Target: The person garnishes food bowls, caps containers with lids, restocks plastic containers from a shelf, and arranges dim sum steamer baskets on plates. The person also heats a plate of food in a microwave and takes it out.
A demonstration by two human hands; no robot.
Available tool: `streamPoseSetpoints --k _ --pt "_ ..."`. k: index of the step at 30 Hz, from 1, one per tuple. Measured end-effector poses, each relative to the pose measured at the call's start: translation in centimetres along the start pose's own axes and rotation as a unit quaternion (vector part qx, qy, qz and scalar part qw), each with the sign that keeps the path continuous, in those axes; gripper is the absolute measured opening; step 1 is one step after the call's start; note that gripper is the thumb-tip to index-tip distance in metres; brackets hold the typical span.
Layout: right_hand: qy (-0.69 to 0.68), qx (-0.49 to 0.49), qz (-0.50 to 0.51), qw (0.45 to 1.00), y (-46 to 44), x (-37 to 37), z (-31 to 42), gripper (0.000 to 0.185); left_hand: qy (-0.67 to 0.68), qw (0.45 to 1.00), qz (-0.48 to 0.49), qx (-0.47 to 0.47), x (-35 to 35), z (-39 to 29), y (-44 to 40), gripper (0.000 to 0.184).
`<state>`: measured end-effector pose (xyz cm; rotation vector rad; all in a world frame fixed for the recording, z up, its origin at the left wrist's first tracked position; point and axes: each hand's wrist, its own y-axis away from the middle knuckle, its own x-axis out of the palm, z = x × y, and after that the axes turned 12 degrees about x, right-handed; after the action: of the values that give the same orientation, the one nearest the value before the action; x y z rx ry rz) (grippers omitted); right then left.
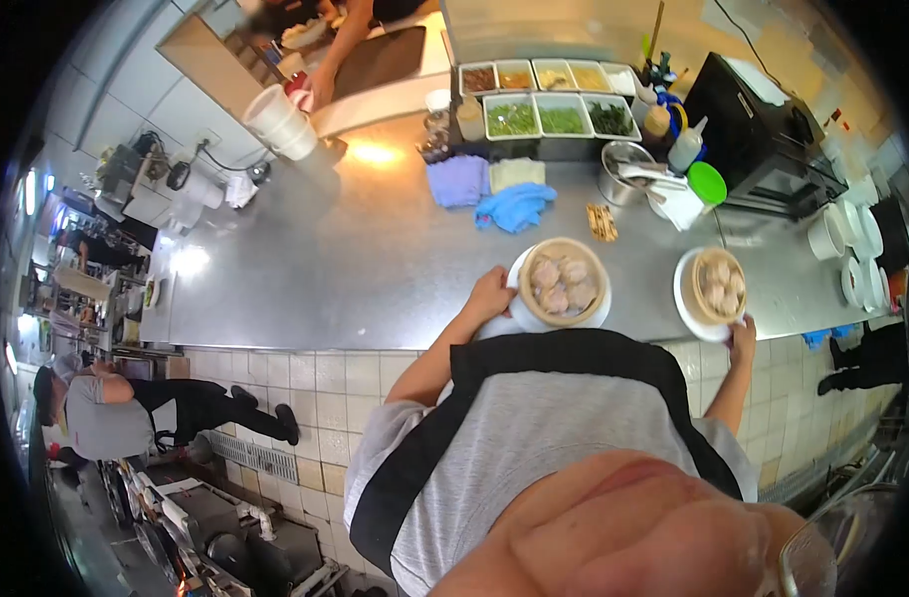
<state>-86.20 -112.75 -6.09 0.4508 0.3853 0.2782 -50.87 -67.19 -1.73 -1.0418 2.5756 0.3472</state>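
Note:
My left hand (492, 296) is closed on the left edge of a white plate (515, 267) near the counter's front edge. On that plate sits a round bamboo steamer basket (601, 267) with several pale dumplings (564, 289) inside. Farther right, my right hand (742, 336) grips the lower right rim of a second white plate (685, 289). This one carries a smaller bamboo steamer basket (741, 275), also with several dumplings (719, 286) in it. Both baskets are uncovered and upright. The fingers under the plates are partly hidden.
Folded purple (458, 181) and blue cloths (515, 207) lie behind the left plate. Garnish tubs (562, 120), a metal pot (623, 189) and a black appliance (743, 134) stand at the back. A co-worker (116, 413) is at the left; another person's arm (337, 58) shows beyond the opening.

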Motion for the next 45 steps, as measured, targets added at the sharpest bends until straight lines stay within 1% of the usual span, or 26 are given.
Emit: streamPoseSetpoints --k 5,8,11,14,16,18,19,20,22,23,24,26,29,30,31,32,34,35,36,37,39,40,41,43,44,45 --pt "0.002 0.007 0.088 0.996 7.1 0.7 -1.0 0.044 0.061 0.992 -0.09 -0.071 -8.0 2.0 4.7 0.027" --pt "0.026 0.001 0.137 0.99 10.3 3.6 -1.6 0.039 0.094 0.981 -0.137 -0.102 -13.1 6.1 7.0 0.027" --pt "0.065 -0.017 0.186 0.98 13.8 8.0 -1.0 0.037 0.111 0.963 -0.207 -0.134 -17.0 7.7 8.9 0.03" --pt "0.082 -0.041 0.199 0.976 17.3 13.2 0.3 0.036 0.12 0.942 -0.295 -0.109 -19.1 9.2 9.6 0.038" --pt "0.067 -0.071 0.246 0.964 16.7 16.8 -0.4 0.039 0.172 0.919 -0.34 -0.107 -19.7 9.5 9.5 0.048" --pt "0.119 -0.096 0.25 0.956 16.8 20.9 -0.5 0.038 0.224 0.883 -0.404 -0.081 -18.8 8.8 9.5 0.054" --pt "0.156 -0.159 0.238 0.945 16.3 23.0 -0.6 0.037 0.252 0.881 -0.396 -0.057 -18.5 8.2 9.7 0.061" --pt "0.194 -0.222 0.226 0.928 16.1 24.9 -0.4 0.036 0.245 0.896 -0.365 -0.06 -18.7 8.3 9.7 0.063" --pt "0.176 -0.101 0.244 0.948 21.0 27.7 3.9 0.034 0.232 0.92 -0.307 -0.067 -19.1 8.7 10.0 0.065" --pt "0.171 -0.103 0.258 0.945 21.0 29.5 4.2 0.034 0.215 0.918 -0.321 -0.091 -18.7 8.7 10.1 0.065" --pt "0.166 -0.105 0.272 0.942 20.6 31.3 4.5 0.034 0.214 0.928 -0.291 -0.096 -18.6 9.0 10.5 0.064" --pt "0.183 -0.16 0.288 0.926 20.9 34.0 5.8 0.037 0.21 0.944 -0.231 -0.106 -18.4 9.8 11.8 0.06" --pt "0.214 -0.14 0.4 0.88 18.9 37.2 8.0 0.039 0.187 0.976 0.022 -0.113 -19.5 5.3 14.0 0.05" --pt "0.279 -0.31 0.319 0.851 18.7 37.8 9.3 0.04 0.155 0.984 0.021 -0.086 -20.3 3.9 14.3 0.047" --pt "0.332 -0.47 0.225 0.786 18.7 38.4 11.0 0.041 0.123 0.991 0.02 -0.058 -21.5 2.7 14.5 0.044" --pt "0.29 -0.472 0.209 0.806 18.7 39.3 13.2 0.041 0.09 0.995 0.018 -0.031 -22.7 1.0 14.8 0.042" --pt "0.218 -0.478 0.187 0.83 20.6 40.6 18.5 0.044 0.021 0.996 -0.068 0.047 -25.1 -5.3 15.4 0.041" --pt "0.189 -0.483 0.182 0.835 21.7 41.4 20.9 0.046 0.011 0.989 -0.096 0.108 -26.0 -9.1 15.7 0.041" --pt "0.156 -0.548 0.152 0.808 21.5 43.2 22.1 0.053 0.001 0.978 -0.125 0.168 -26.9 -13.1 16.0 0.042" --pt "0.122 -0.61 0.122 0.774 21.1 45.1 23.2 0.059 -0.028 0.957 -0.116 0.263 -27.9 -16.8 16.4 0.048" --pt "0.111 -0.667 0.088 0.731 20.2 49.2 24.8 0.075 -0.04 0.874 -0.107 0.473 -29.2 -23.8 16.8 0.069" --pt "0.118 -0.643 0.115 0.747 20.2 50.7 25.3 0.078 -0.029 0.817 -0.091 0.568 -29.6 -27.8 17.0 0.08" --pt "0.129 -0.618 0.143 0.762 20.3 52.0 25.5 0.082 -0.056 0.755 -0.077 0.649 -29.6 -31.1 17.4 0.079" --pt "0.166 -0.557 0.213 0.785 20.0 53.9 25.5 0.088 -0.177 0.641 -0.048 0.745 -28.1 -34.1 19.2 0.077" --pt "0.182 -0.576 0.203 0.77 19.6 55.0 25.2 0.087 -0.244 0.59 -0.032 0.769 -26.9 -34.7 19.7 0.077" --pt "0.217 -0.544 0.209 0.784 20.0 55.2 25.4 0.089 -0.301 0.558 -0.006 0.774 -25.7 -34.6 20.1 0.076"
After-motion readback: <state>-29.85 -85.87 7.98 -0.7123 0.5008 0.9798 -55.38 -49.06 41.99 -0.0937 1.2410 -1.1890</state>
